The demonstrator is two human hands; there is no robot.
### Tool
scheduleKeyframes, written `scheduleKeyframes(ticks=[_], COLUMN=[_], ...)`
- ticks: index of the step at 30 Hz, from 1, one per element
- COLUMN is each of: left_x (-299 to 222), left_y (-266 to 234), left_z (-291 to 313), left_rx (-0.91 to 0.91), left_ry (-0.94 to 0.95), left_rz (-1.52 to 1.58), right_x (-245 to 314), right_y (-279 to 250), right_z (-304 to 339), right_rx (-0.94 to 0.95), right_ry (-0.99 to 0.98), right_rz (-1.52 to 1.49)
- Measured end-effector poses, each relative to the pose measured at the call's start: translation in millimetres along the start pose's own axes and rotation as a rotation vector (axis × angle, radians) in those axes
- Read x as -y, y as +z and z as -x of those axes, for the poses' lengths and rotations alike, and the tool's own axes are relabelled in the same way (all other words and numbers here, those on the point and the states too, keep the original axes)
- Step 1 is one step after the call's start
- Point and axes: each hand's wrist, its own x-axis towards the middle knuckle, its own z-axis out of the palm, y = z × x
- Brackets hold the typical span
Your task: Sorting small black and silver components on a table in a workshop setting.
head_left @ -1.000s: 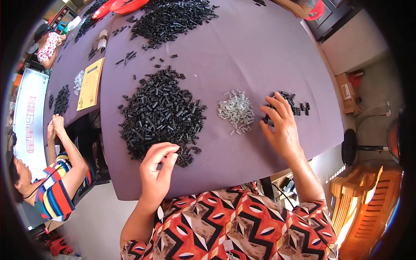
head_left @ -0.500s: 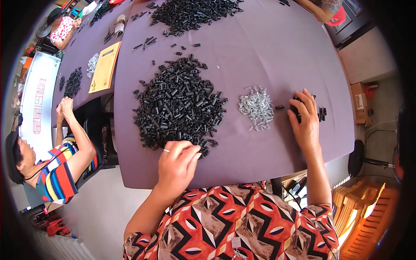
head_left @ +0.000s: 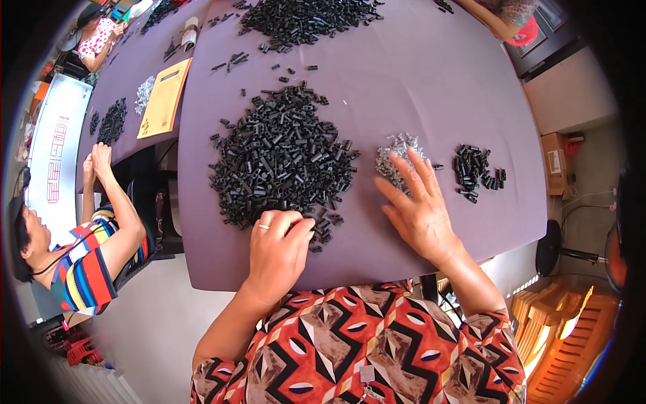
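Note:
At the near edge of a big pile of small black plastic tubes (head_left: 282, 151), my left hand (head_left: 279, 239) is closed with its fingers curled inward. Its fingertips are hidden, so I cannot make out what they hold. My right hand (head_left: 422, 212) is open, fingers spread, over the near part of a small heap of silvery coil springs (head_left: 402, 143) and partly covers it. Right of the springs lies a smaller group of black tubes (head_left: 472, 168), apart from both hands. One single black tube (head_left: 439, 167) sits between that group and the springs.
Another heap of black tubes (head_left: 303, 20) lies at the table's far side. On the left table are a yellow envelope (head_left: 165, 99), more springs (head_left: 144, 94) and black parts (head_left: 113, 120). A co-worker in a striped shirt (head_left: 84, 279) sits there. Orange crates (head_left: 572, 337) stand at lower right.
My right hand has moved left from the small group of black tubes to the springs, uncovering that group. My left hand stays at the pile's near edge, nearly unmoved.

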Motion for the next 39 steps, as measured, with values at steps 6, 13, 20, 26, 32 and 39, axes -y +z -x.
scheduleKeyframes(ticks=[6,13,20,26,32,39], left_x=[-2,-6,-25,-18,-15,-17], left_y=[8,6,-12,-7,-3,0], left_z=[-9,-22,-5,-3,1,4], left_rx=[0.023,0.102,0.164,0.301,0.295,0.296], left_ry=[0.023,0.046,-0.555,-0.764,-0.801,-0.856], left_rz=[-0.013,-0.074,1.047,1.413,1.481,1.483], right_x=[-9,-14,-10,0,-8,3], right_y=[-3,2,1,2,5,-2], right_z=[5,17,16,11,20,19], right_rx=[-0.041,-0.098,-0.065,-0.106,-0.103,-0.145], right_ry=[0.002,0.039,0.004,-0.025,0.02,-0.016], right_rz=[0.007,-0.1,-0.032,-0.043,-0.021,-0.155])
